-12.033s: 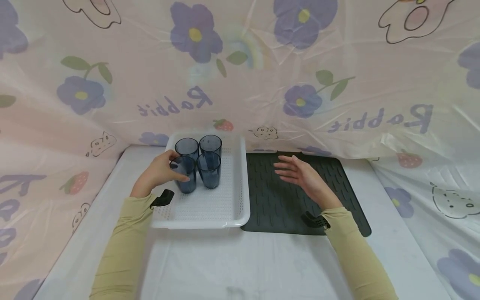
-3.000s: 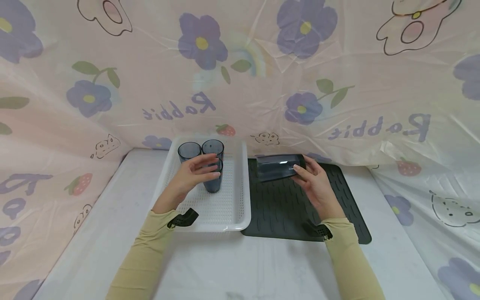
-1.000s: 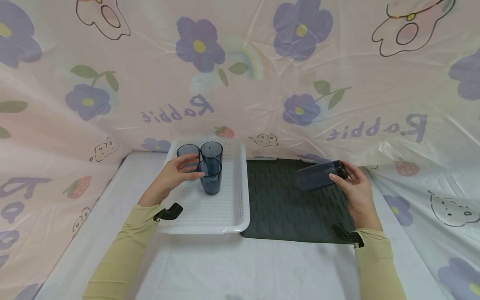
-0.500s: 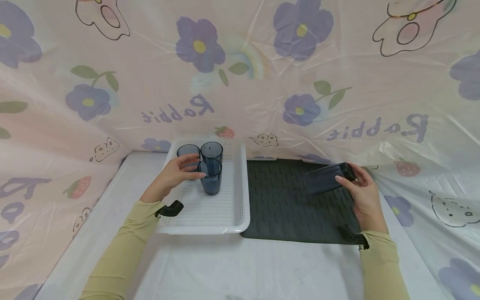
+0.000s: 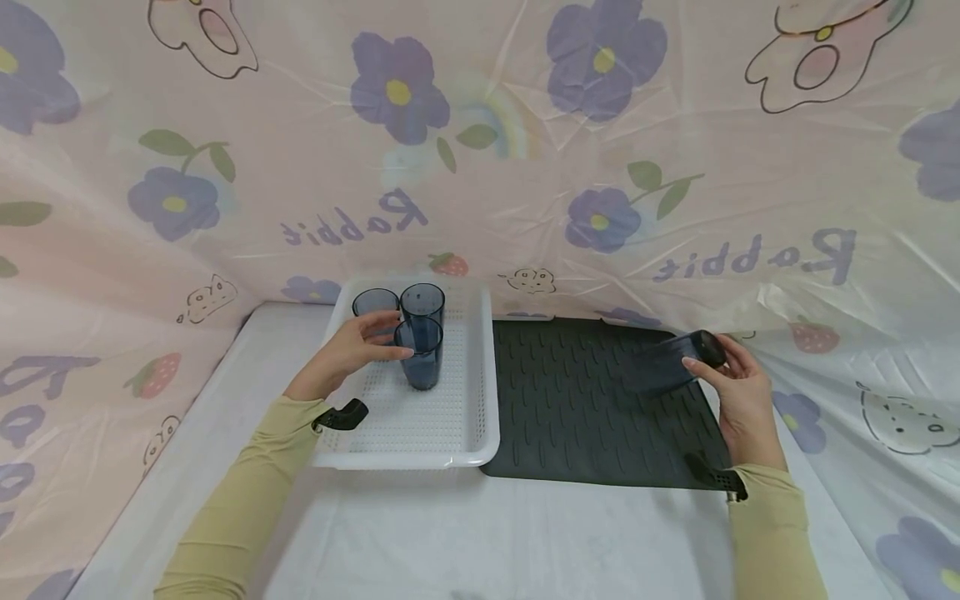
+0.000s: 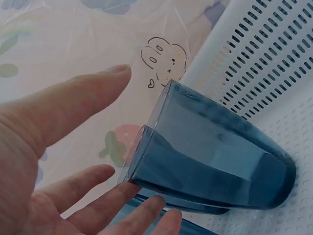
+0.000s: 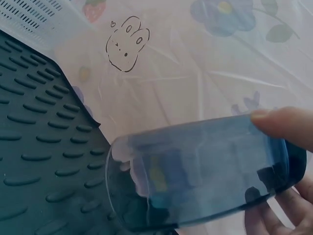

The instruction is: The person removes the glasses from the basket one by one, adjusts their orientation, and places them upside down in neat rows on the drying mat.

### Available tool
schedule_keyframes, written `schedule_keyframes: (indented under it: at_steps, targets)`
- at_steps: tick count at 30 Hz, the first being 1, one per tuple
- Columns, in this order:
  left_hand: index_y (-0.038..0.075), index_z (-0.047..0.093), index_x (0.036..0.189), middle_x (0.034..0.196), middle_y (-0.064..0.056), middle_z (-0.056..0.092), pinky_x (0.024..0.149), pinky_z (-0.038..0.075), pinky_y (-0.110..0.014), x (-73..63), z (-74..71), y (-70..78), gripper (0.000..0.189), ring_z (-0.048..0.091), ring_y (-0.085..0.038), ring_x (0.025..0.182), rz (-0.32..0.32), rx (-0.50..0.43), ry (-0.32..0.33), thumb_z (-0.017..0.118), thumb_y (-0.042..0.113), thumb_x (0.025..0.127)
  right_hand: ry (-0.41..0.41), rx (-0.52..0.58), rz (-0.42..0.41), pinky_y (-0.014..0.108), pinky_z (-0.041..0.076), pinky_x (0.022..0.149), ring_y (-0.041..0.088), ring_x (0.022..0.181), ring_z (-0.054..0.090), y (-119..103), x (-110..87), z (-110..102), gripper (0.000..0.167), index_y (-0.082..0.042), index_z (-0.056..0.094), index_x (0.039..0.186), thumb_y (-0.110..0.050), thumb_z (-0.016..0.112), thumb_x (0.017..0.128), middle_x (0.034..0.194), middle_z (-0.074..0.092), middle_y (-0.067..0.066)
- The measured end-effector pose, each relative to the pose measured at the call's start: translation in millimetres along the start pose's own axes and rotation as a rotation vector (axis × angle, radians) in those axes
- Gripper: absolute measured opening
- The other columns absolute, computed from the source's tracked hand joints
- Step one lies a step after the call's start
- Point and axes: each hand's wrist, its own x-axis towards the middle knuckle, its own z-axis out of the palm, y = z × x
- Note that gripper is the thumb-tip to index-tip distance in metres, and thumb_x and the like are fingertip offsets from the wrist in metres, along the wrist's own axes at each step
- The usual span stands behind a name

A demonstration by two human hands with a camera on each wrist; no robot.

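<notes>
My right hand [image 5: 742,400] holds a blue-tinted drinking glass [image 5: 663,365] by its thick base, thumb on one side and fingers on the other. The glass lies nearly on its side in the air over the right part of the dark ridged mat [image 5: 562,417], its mouth to the left. In the right wrist view the held glass [image 7: 210,171] looks see-through with nothing in it. Three similar glasses stand upright in the white perforated basket [image 5: 491,392]. Beside the front glass [image 5: 424,372] is my left hand [image 5: 341,354], its thumb and fingers spread; the left wrist view shows the thumb apart from that glass [image 6: 210,152].
The basket's right rim borders the mat. Both lie on a white-covered table [image 5: 525,542]. A patterned plastic sheet [image 5: 495,192] rises closely behind them and along the sides.
Twelve seconds ago my left hand was at a fourth glass in the basket; later my right hand had it. Over the last second the right hand carried it rightward, while the left hand barely moved.
</notes>
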Motion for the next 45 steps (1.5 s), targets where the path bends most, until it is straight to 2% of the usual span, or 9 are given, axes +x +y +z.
schedule_keyframes:
  at_steps: [9,16,23,29,45]
  targets:
    - [0.008,0.030,0.149,0.153,-0.013,0.027,0.108,0.033,-0.049,7.1,0.8,-0.2,0.083,0.027,-0.038,0.138,-0.012,-0.007,-0.011,0.078,0.017,0.082,-0.006,0.038,-0.020,0.013,0.052,0.077,0.010,0.096,0.053,4,1.6,-4,0.065,-0.008,0.056,0.130,0.017,0.074,0.073,0.119,0.060,-0.002]
    - [0.001,0.027,0.149,0.154,-0.017,0.024,0.110,0.030,-0.049,0.6,5.2,15.3,0.081,0.022,-0.043,0.138,-0.022,-0.003,-0.033,0.075,0.011,0.084,-0.019,0.053,-0.039,0.015,0.052,0.078,0.010,0.100,0.055,8,4.7,-5,0.067,-0.005,0.056,0.131,0.021,0.072,0.072,0.120,0.060,0.000]
    - [0.009,0.031,0.149,0.154,-0.012,0.026,0.110,0.031,-0.048,8.2,4.3,-2.6,0.084,0.024,-0.040,0.139,-0.012,0.017,-0.017,0.079,0.021,0.082,-0.013,0.021,-0.053,0.014,0.052,0.078,0.009,0.104,0.055,13,7.2,-8,0.071,-0.006,0.056,0.133,0.023,0.072,0.070,0.127,0.056,0.004]
    - [0.011,0.034,0.148,0.153,-0.010,0.028,0.110,0.031,-0.048,10.5,5.1,-4.8,0.083,0.025,-0.038,0.139,-0.021,0.011,-0.008,0.081,0.022,0.080,0.013,-0.013,-0.013,0.013,0.051,0.078,0.009,0.107,0.051,15,12.4,-13,0.076,-0.010,0.053,0.136,0.021,0.075,0.069,0.135,0.048,0.004]
    - [0.014,0.037,0.147,0.153,-0.009,0.028,0.109,0.033,-0.047,14.8,9.3,-5.6,0.083,0.026,-0.038,0.138,-0.047,0.046,0.013,0.082,0.023,0.078,0.075,-0.161,0.026,0.007,0.046,0.078,0.010,0.115,0.047,18,24.5,-19,0.079,-0.019,0.054,0.137,0.017,0.076,0.071,0.133,0.051,0.000]
